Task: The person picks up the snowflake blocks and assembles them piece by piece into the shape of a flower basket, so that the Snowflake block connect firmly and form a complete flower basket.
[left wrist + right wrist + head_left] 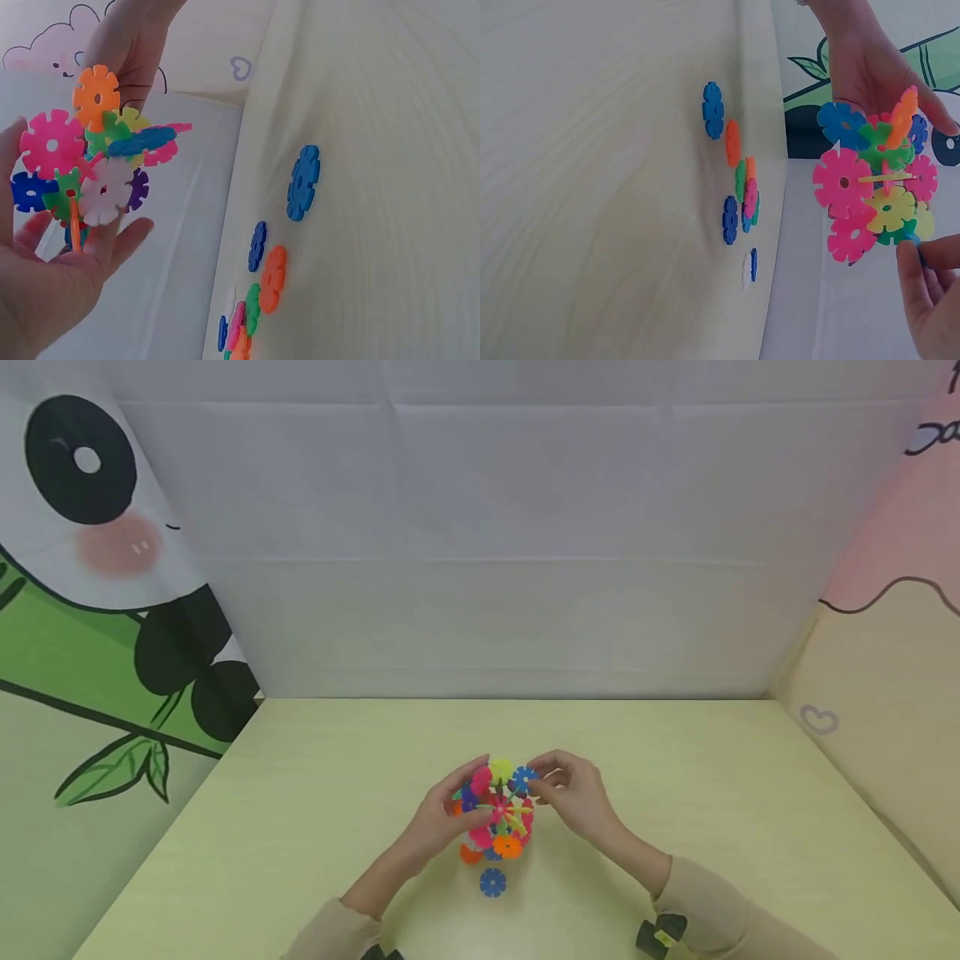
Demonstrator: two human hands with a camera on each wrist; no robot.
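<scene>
Blue notched disc (524, 780) in right hand (576, 789)

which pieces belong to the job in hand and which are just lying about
In hand:
flower-disc cluster, held by the left hand
blue disc, pinched by the right hand

Lying on the table, possibly spares:
loose blue disc
orange disc
green disc
white disc

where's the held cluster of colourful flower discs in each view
Head: disc cluster low, near the middle.
Left wrist: disc cluster at the left, around mid-height.
Right wrist: disc cluster at the right, around mid-height.
Shared landmark: the left hand, holding it.
</scene>
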